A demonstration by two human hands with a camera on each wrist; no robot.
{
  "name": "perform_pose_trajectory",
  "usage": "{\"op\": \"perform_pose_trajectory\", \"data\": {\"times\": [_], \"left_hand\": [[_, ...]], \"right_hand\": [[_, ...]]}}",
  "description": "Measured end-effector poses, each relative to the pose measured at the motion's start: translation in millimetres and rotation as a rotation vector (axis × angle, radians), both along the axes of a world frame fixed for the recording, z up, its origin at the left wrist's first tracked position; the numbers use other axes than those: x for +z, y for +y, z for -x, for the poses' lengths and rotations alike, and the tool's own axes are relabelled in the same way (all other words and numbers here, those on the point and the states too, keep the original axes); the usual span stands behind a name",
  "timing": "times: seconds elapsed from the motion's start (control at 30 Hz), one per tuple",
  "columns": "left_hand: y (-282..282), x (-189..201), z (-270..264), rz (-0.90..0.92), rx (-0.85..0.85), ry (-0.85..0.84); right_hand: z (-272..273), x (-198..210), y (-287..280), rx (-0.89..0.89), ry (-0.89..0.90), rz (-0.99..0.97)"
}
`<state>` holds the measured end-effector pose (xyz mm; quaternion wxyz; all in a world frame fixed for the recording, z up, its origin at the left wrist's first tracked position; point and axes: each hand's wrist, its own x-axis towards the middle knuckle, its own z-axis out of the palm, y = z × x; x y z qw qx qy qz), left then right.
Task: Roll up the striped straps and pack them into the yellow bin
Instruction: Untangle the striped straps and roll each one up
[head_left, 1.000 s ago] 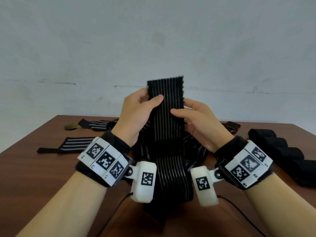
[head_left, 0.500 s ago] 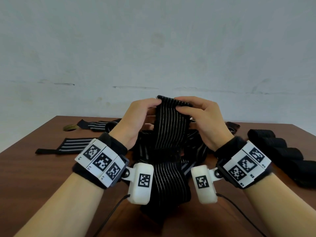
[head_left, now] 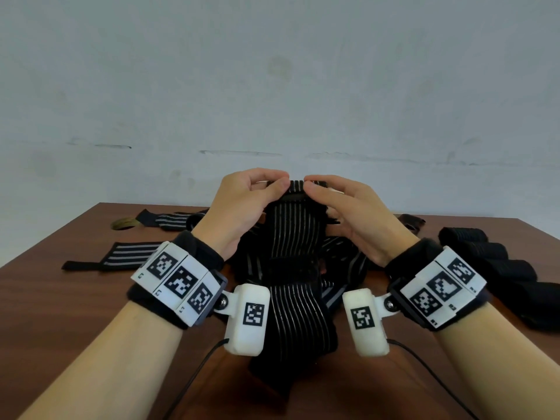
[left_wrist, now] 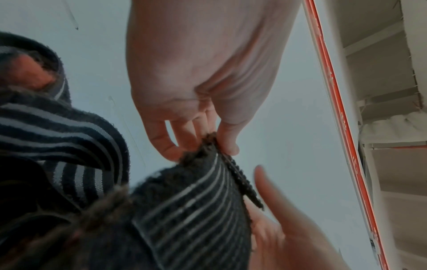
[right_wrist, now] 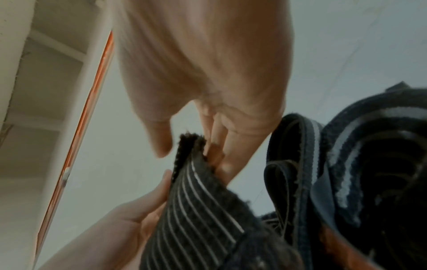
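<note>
A black strap with thin white stripes (head_left: pixel 295 234) is held up above the table, its top end folded over into a small roll. My left hand (head_left: pixel 257 192) pinches the left part of that folded end, and my right hand (head_left: pixel 330 195) pinches the right part. The rest of the strap hangs down between my wrists to the table edge. In the left wrist view the strap (left_wrist: pixel 196 206) runs up to my left hand (left_wrist: pixel 208 142), where fingers and thumb pinch it. The right wrist view shows the strap (right_wrist: pixel 198 204) pinched by my right hand (right_wrist: pixel 198 146). No yellow bin shows.
A heap of loose striped straps (head_left: pixel 342 262) lies behind my hands on the brown table (head_left: pixel 60 313). Two flat straps (head_left: pixel 121 259) (head_left: pixel 169 221) lie at the left. Several rolled black straps (head_left: pixel 491 262) sit in a row at the right. A pale wall stands behind.
The strap's upright top end has been folded down and rolled over. Both hands moved up to the top of the strap and closer together, now pinching the folded end.
</note>
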<state>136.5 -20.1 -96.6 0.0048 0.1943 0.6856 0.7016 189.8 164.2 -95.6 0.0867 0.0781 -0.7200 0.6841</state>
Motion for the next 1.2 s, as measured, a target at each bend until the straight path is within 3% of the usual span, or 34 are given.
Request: {"op": "perform_pose_trajectory", "data": {"times": [0.17,0.27,0.4,0.83,1.0,1.2], "left_hand": [[0.2,0.9,0.1,0.009,0.003,-0.016],[-0.7,2.8,-3.3,0.102,-0.007,-0.072],[1.2,5.9,-6.1,0.081,-0.045,-0.161],[0.1,-0.5,-1.6,-0.012,-0.116,-0.101],[-1.8,1.2,-4.2,0.036,-0.085,-0.054],[1.9,4.5,-1.2,0.144,0.021,-0.154]], "right_hand": [[0.9,-4.2,-4.3,-0.050,0.013,0.031],[0.5,-3.9,-4.5,-0.090,0.052,0.039],[-0.9,-3.2,-4.5,-0.123,0.096,0.076],[2.3,-4.6,1.1,-0.060,0.011,0.080],[2.5,-7.2,-1.8,-0.097,0.037,-0.016],[3.5,-8.1,-2.2,-0.109,0.128,-0.041]]}}
